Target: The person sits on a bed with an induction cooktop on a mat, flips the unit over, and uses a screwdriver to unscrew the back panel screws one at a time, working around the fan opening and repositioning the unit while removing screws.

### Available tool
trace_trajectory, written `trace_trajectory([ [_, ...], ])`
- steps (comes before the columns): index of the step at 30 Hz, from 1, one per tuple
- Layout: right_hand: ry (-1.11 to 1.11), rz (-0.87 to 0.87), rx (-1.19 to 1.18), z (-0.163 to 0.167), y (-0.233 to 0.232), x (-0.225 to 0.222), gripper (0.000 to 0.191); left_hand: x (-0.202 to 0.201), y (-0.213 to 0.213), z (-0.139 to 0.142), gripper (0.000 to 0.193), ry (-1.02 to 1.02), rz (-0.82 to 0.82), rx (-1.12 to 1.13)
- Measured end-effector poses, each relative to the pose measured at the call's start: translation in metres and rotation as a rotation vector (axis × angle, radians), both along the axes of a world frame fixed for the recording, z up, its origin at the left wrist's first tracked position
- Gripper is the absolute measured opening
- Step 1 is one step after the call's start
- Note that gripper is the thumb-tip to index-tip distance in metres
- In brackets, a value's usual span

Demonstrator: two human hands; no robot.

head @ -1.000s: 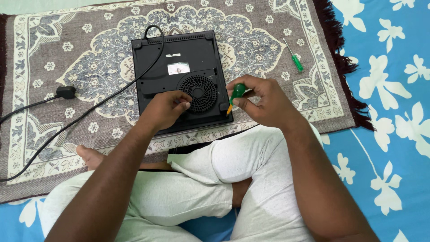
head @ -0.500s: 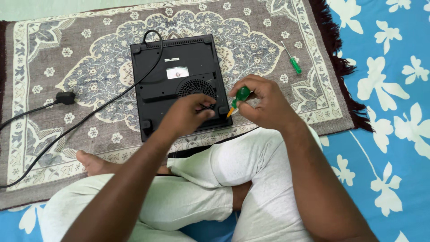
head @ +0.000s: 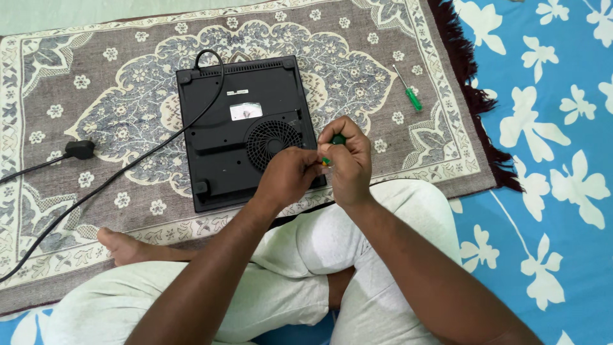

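A black induction cooktop (head: 230, 134) lies upside down on a patterned rug, its round fan grille (head: 273, 142) facing up. My right hand (head: 348, 160) is closed around a green-handled screwdriver (head: 336, 140) at the cooktop's near right corner. My left hand (head: 288, 174) sits next to it, fingertips pinched at the screwdriver's tip; the tip itself is hidden. Both hands touch each other over that corner.
A second green screwdriver (head: 408, 92) lies on the rug (head: 383, 57) to the right. The cooktop's black cord (head: 115, 176) runs left, with a plug (head: 80, 149) on the rug. My crossed legs and bare foot (head: 121, 246) are in front. Blue floral sheet (head: 549, 128) at right.
My left hand has slid right off the fan grille to meet my right hand at the cooktop's corner. The view has shifted slightly.
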State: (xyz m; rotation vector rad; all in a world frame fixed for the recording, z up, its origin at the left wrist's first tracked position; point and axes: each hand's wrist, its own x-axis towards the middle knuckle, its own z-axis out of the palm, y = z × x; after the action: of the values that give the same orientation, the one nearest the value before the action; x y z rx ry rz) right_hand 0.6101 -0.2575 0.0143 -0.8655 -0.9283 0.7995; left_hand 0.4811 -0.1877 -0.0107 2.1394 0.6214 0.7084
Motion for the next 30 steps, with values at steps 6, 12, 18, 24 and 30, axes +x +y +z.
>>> trace_trajectory([
  [6, -0.013, -0.065, -0.013, -0.01, 0.005, -0.003, 0.028, 0.0, -0.005, -0.001, 0.01, -0.071, 0.04, 0.052],
  [12, -0.09, 0.144, -0.079, -0.011, 0.014, 0.011, 0.037, -0.003, -0.009, 0.003, 0.012, 0.015, 0.108, 0.007],
  [18, -0.054, 0.593, -0.089, -0.004, 0.026, 0.045, 0.037, -0.001, -0.014, 0.005, 0.013, 0.022, 0.157, -0.039],
  [24, -0.196, 0.366, -0.055, 0.005, 0.021, 0.034, 0.025, 0.002, -0.013, 0.003, 0.015, 0.023, 0.163, -0.077],
  [30, -0.209, 0.095, 0.05, 0.008, 0.007, 0.021, 0.03, 0.001, -0.013, 0.002, 0.021, 0.039, 0.208, 0.055],
])
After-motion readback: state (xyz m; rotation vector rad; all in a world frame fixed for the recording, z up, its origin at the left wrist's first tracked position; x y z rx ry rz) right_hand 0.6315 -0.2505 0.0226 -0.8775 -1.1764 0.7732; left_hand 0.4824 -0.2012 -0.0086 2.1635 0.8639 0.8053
